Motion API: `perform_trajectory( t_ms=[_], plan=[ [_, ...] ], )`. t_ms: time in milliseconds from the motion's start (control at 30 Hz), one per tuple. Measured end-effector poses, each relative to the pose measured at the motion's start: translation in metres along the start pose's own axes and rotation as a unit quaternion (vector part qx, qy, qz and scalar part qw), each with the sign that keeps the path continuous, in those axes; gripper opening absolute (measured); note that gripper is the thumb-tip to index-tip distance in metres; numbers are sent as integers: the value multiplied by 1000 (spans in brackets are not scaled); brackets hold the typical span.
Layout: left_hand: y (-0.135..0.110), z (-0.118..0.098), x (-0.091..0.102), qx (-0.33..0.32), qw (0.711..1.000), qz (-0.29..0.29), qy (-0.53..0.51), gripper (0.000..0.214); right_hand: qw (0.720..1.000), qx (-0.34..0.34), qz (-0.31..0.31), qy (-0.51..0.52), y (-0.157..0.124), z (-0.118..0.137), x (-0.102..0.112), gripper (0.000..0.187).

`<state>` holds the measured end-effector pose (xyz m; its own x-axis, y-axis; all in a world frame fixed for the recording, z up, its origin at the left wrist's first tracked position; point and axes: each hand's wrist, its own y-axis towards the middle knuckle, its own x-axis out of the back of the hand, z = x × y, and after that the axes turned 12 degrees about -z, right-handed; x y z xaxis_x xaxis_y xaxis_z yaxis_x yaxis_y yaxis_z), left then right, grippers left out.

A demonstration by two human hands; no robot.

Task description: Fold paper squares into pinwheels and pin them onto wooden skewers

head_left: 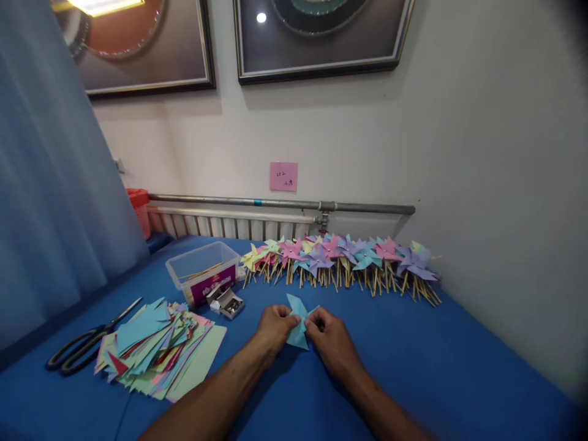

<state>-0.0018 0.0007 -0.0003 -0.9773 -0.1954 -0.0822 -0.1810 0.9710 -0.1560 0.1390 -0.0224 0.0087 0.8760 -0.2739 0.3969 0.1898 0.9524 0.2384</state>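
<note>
A light blue paper pinwheel (297, 335) is held up between my two hands over the blue-covered table (395, 380). My left hand (275, 327) pinches it from the left, thumb across its middle. On the other side, the fingers of my right hand (327, 334) are closed at its right edge, near the centre. Whether a pin sits between those fingers cannot be made out. To the left of my hands stands a small opened box (228, 304) of shiny metal pins. No stick shows on the pinwheel I hold.
Finished pinwheels (331, 254) on sticks lie in a long row by the wall. At left are a clear plastic tub (204, 263) holding a few sticks, a pile of cut coloured paper (160, 349) and black-handled scissors (87, 343). A blue curtain (59, 159) hangs further left.
</note>
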Motion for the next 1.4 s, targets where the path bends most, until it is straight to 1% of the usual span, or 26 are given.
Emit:
perform_trajectory(
  t_ms=[100, 300, 467, 633, 733, 767, 833, 900, 967, 1100, 1200, 1267, 1333, 1400],
  plan=[
    [-1, -2, 0, -2, 1000, 3, -8, 25, 1000, 10, -1, -2, 0, 1, 1, 17],
    [-1, -2, -1, 2, 1000, -12, -4, 25, 999, 38, -4, 2, 1, -1, 2, 14],
    [2, 1, 2, -2, 1000, 7, 9, 24, 998, 64, 0, 4, 2, -1, 4, 14],
    [2, 0, 3, 8, 1000, 15, 10, 21, 998, 55, 13, 24, 2, -1, 3, 13],
    [0, -3, 2, 18, 999, 11, -31, 20, 996, 27, 18, 77, 1, -3, 1, 12],
    [0, -4, 2, 24, 998, 8, -53, 19, 994, 20, 22, 107, 1, -3, 1, 17],
    [-1, -5, 2, 36, 994, 1, -103, 18, 987, 21, 40, 152, -2, -3, 0, 37],
    [-1, -6, 3, 42, 988, -16, -145, 18, 986, 48, 64, 143, -4, -3, 0, 52],
    [0, -6, 4, 41, 983, -37, -174, 19, 988, 94, 75, 95, -8, -3, 0, 57],
    [5, -5, 7, 35, 978, -71, -191, 21, 980, 185, 75, 15, -12, -6, -1, 49],
    [8, -4, 8, 32, 976, -80, -201, 22, 966, 241, 80, -35, -12, -10, -2, 41],
    [9, -4, 8, 31, 975, -78, -206, 22, 953, 286, 49, -83, -11, -13, -3, 40],
    [8, -4, 7, 33, 973, -87, -212, 22, 933, 332, -10, -140, -11, -15, -5, 38],
    [5, -4, 5, 35, 970, -96, -220, 22, 906, 374, -70, -184, -12, -14, -8, 33]
  ],
)
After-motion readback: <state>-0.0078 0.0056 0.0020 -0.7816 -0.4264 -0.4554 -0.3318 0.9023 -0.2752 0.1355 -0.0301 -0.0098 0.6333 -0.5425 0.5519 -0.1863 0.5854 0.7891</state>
